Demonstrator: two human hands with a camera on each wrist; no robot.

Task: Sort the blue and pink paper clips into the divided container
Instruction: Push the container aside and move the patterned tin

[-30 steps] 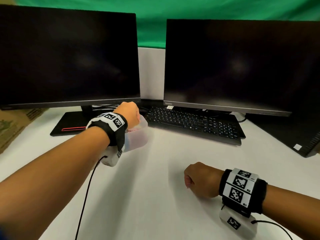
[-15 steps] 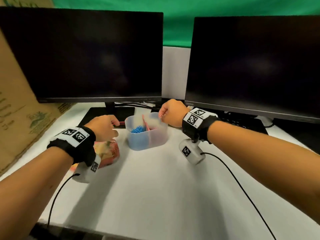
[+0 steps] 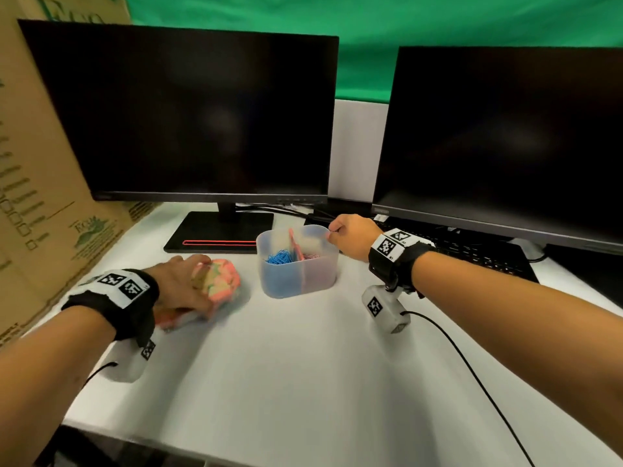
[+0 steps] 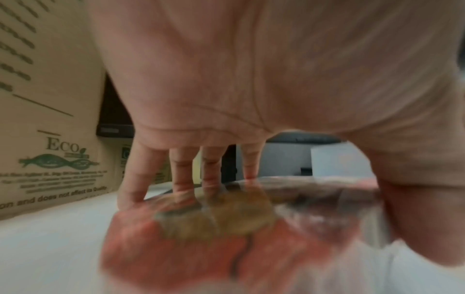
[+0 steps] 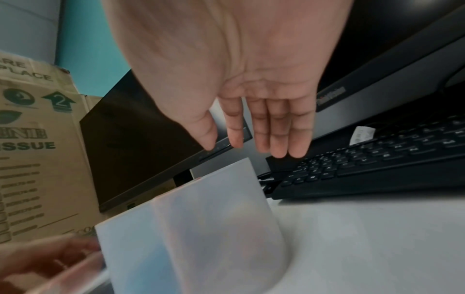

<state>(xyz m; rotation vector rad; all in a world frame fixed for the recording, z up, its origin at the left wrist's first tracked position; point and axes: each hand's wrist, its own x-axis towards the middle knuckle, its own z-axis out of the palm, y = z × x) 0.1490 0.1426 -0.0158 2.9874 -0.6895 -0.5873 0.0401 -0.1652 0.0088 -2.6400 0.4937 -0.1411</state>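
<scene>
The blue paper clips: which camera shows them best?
The head view: the blue paper clips lie heaped in the left compartment of the divided container. The right wrist view shows only a blurred blue tint through the wall; the left wrist view shows none.

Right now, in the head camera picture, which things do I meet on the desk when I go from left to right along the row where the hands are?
cardboard box → left hand → pink packet under its fingers → divided container → right hand at its rim → keyboard
</scene>
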